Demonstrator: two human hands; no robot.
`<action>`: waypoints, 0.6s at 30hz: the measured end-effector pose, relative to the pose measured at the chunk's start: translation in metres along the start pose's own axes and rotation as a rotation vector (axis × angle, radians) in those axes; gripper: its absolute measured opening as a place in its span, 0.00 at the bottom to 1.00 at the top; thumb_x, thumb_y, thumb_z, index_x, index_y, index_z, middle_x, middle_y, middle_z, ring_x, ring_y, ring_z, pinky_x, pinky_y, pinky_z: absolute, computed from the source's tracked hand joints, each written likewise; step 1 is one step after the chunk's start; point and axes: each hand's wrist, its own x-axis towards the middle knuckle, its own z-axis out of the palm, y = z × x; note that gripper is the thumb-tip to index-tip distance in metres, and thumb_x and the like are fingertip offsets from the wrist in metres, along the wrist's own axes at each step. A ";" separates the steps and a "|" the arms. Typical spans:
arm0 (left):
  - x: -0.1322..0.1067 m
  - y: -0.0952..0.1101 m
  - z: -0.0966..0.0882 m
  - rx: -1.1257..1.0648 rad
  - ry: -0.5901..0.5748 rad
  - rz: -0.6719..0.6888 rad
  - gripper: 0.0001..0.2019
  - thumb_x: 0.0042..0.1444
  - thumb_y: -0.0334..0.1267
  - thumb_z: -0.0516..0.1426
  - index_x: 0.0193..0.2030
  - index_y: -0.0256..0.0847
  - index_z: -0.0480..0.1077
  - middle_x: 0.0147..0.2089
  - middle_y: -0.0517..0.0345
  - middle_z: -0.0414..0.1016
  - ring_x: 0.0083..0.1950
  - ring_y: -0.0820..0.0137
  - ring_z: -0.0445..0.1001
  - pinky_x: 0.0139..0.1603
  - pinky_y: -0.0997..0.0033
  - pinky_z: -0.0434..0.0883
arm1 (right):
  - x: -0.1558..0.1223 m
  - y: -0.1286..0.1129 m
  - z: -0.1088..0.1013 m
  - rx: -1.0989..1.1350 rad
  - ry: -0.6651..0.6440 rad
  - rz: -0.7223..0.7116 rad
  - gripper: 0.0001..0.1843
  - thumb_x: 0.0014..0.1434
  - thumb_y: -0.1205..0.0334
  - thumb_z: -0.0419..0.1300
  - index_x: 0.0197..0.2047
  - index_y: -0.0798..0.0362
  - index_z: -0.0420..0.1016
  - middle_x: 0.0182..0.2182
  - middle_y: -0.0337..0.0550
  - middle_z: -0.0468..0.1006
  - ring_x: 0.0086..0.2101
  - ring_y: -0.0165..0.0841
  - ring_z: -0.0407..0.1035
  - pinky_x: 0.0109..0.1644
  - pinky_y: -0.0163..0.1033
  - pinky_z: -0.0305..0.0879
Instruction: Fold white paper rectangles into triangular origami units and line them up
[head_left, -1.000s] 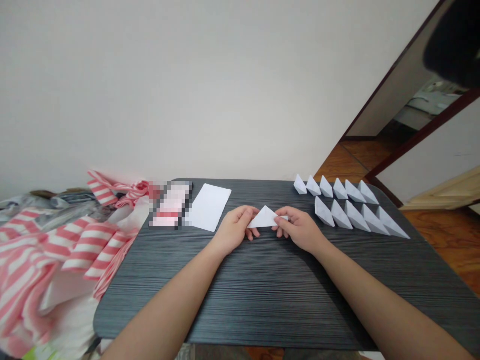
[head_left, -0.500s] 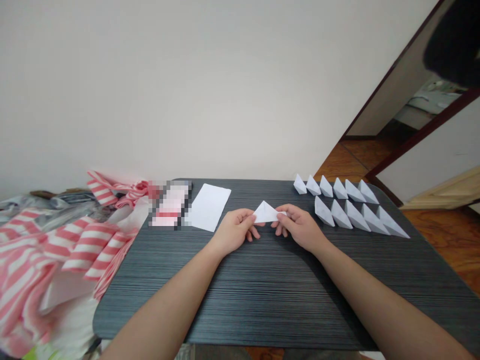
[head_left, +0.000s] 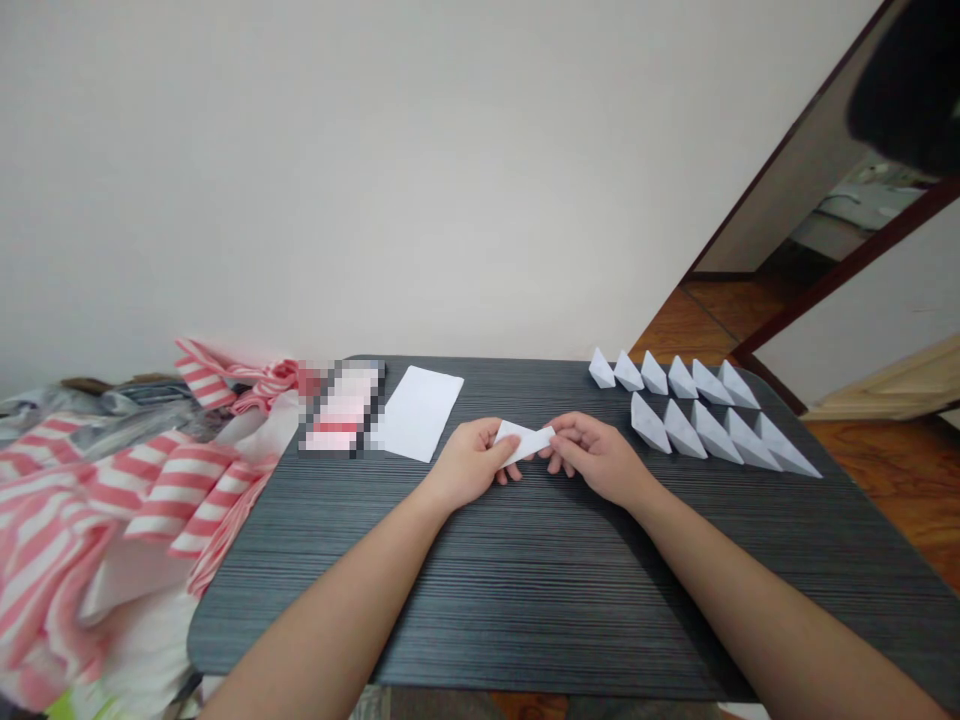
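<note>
A small folded piece of white paper (head_left: 524, 444) is held just above the dark table, between my two hands. My left hand (head_left: 474, 462) pinches its left end, thumb on top and fingers curled beneath. At the right end, my right hand (head_left: 592, 455) grips the paper's edge between thumb and fingertips. The paper's upper edge dips in the middle, and its underside is hidden. To the left of my left hand lies a flat white stack or sheet of paper (head_left: 421, 412).
Two rows of folded paper boats (head_left: 681, 378) stand on the table's right side. A blurred-out phone-like object (head_left: 341, 410) lies by the white paper. Red-and-white striped cloth (head_left: 180, 480) is heaped left of the dark table (head_left: 480, 600). A wall (head_left: 450, 180) rises behind.
The folded paper has turned in my hands: its peaked triangle shape now shows as a narrow piece with a dipped top edge. My left thumb now lies across its front.
</note>
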 end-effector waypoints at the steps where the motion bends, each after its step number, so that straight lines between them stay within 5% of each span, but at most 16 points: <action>1: 0.000 -0.001 0.000 -0.002 0.005 0.002 0.15 0.58 0.44 0.51 0.38 0.33 0.69 0.27 0.53 0.74 0.24 0.75 0.71 0.23 0.78 0.65 | 0.000 0.000 0.000 -0.004 -0.001 -0.004 0.11 0.60 0.58 0.54 0.44 0.54 0.66 0.32 0.45 0.78 0.26 0.30 0.72 0.23 0.32 0.62; 7: -0.001 0.000 0.000 0.000 -0.029 -0.007 0.14 0.57 0.44 0.53 0.40 0.34 0.69 0.26 0.54 0.74 0.24 0.75 0.70 0.23 0.78 0.66 | -0.002 0.003 0.000 -0.071 -0.045 -0.033 0.09 0.60 0.61 0.53 0.44 0.53 0.66 0.31 0.43 0.77 0.25 0.29 0.72 0.25 0.33 0.63; 18: 0.000 0.000 -0.002 -0.012 0.014 -0.028 0.15 0.57 0.44 0.52 0.40 0.33 0.69 0.23 0.55 0.73 0.20 0.76 0.68 0.21 0.78 0.64 | -0.001 -0.001 -0.001 -0.266 0.062 -0.166 0.11 0.59 0.61 0.55 0.46 0.53 0.71 0.33 0.43 0.74 0.25 0.28 0.71 0.27 0.34 0.66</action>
